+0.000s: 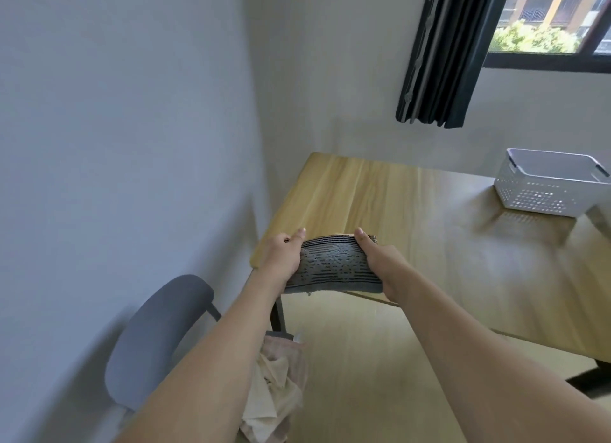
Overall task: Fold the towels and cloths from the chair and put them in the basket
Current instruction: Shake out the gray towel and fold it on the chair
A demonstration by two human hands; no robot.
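Over on the left, the grey chair (pixel 158 323) had more laundry waiting on it, a pale crumpled pile of cloths (pixel 274 386), so this was nowhere near the last one. The left hand (pixel 281 260) was gripping one end of a grey striped towel (pixel 334 265), thumb on top, and the right hand (pixel 377 260) was clamped on the other end the same way. The towel looked already folded into a compact bundle, held up just over the near corner of the bench (pixel 380 198).

My take: keep both thumbs pressing the layers so the fold doesn't slide open, and carry it level across. The white basket (pixel 549 184) sat well apart at the far right of the bench and looked empty from here, so I'd lay it flat on the bottom rather than drop it in.
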